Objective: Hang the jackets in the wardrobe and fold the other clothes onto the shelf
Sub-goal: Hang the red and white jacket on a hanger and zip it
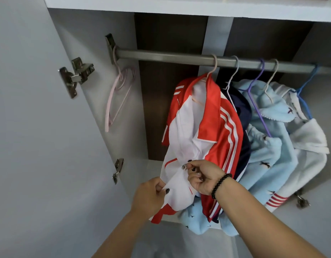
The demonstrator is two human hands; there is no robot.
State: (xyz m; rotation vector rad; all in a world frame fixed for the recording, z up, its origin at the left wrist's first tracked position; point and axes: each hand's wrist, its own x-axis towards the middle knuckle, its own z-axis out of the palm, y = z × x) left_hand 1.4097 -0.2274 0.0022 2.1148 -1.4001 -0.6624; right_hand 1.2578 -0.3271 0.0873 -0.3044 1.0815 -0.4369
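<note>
While hanging from the rail (161, 57), red-and-white jacket (207, 123): left hand (151, 194) fingers clamped on hem, right hand (202, 175) fingers pinching zipper pull (183, 167), apparently for zipping.

A rail (161, 57) runs across the wardrobe under a shelf (179, 6). Empty hangers (116, 97) hang at its left end, beside the open door (31, 127). Right of them hang a jacket (207, 131), then more jackets (272, 146) behind it. Both hands, left (149, 196) and right (203, 177), hold the front jacket's lower edge.
</note>
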